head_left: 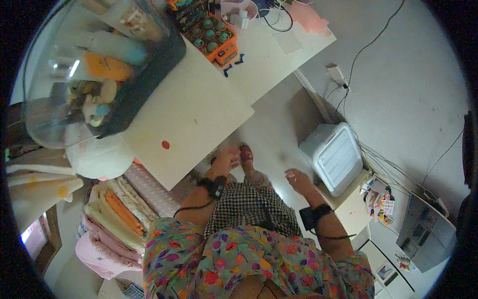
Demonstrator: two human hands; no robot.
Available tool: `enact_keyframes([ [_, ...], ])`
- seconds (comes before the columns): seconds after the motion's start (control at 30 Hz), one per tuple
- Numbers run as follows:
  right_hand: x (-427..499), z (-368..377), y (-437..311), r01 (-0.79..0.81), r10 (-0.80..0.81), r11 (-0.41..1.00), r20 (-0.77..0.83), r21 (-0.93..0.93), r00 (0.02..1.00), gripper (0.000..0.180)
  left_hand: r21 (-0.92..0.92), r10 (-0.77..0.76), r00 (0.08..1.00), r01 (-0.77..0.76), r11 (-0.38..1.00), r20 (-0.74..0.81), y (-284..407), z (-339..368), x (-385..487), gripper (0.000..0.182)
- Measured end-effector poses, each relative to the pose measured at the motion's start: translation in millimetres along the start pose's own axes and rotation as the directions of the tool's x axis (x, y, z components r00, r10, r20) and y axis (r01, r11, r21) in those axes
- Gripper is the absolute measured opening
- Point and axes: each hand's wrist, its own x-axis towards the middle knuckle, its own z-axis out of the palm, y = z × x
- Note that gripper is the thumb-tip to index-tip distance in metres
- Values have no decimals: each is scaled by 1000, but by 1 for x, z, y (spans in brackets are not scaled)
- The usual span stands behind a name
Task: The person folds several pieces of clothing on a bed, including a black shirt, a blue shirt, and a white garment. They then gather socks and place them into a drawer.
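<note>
My left hand (226,161) hangs over the floor beside the front edge of the white table (186,108), fingers apart, with nothing seen in it. A dark strap with a small device is around that wrist. On the other side of my checked trousers (250,205), my right hand (297,178) is held low near a lidded storage box; its fingers look loosely curled and blurred, and no object shows in them. A black device is strapped to my right wrist too. A red round spot (165,144) lies on the tabletop.
A clear-covered case (149,93) of bottles and soft toys stands on the table. Behind it are an orange tray (220,45) and two small dark blue pieces. The pale lidded box (338,159) sits by the wall with cables. Folded bedding (119,220) is piled at lower left.
</note>
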Motion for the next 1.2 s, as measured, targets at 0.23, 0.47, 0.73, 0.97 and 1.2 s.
enact_keyframes([
  [0.23,113,-81,-66,169,-214,970,-282,-175,935,35,660,314,942,-310,685,117,25,-31,-134,32],
  [0.47,290,-237,-126,169,-327,936,-589,-307,739,55,119,45,839,24,993,-543,32,-19,-206,36],
  [0.73,348,-236,-171,-70,-196,814,-386,-576,902,87,-102,-18,816,-50,994,-578,38,86,-208,33],
  [0.97,350,-226,-173,-27,-123,855,-253,-518,960,99,-71,8,832,-57,996,-555,28,107,-206,34],
  [1.2,338,-216,-155,361,-412,847,-54,-391,909,108,-107,25,792,-114,988,-610,4,94,-201,31],
])
